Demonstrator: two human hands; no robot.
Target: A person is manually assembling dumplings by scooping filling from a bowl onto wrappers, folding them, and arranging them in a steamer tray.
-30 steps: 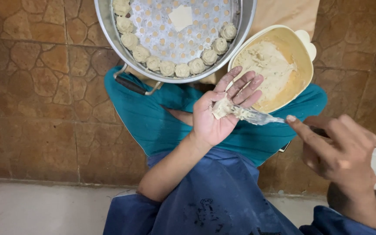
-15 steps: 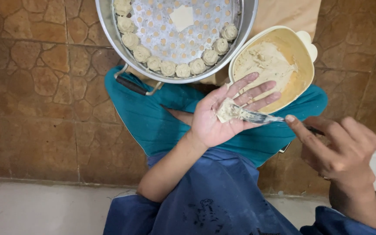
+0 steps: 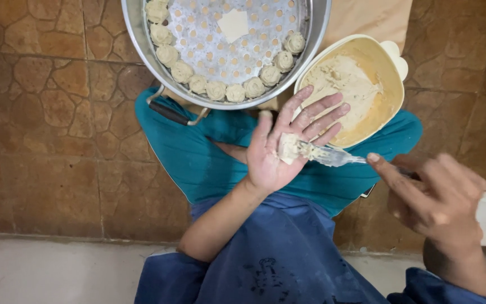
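My left hand [image 3: 281, 146] lies palm up over my lap with its fingers spread, and a small lump of pale filling [image 3: 289, 148] rests on the palm. My right hand [image 3: 437, 197] grips a metal spoon [image 3: 333, 157] by its handle. The spoon's tip presses into the lump on my palm. Just beyond my left fingers stands a cream plastic bowl [image 3: 392, 73] holding more of the pale mixture [image 3: 341, 84].
A round metal steamer pot [image 3: 142, 39] with a perforated tray sits at the top, with several shaped dumplings [image 3: 220, 90] along its near rim. My legs in teal trousers [image 3: 187, 152] are crossed on a brown stone floor [image 3: 46, 124]. A dark blue apron [image 3: 271, 253] covers my lap.
My left hand's fingers have uncurled and spread flat. The spoon has stayed against the lump on the palm, and my right hand has shifted slightly.
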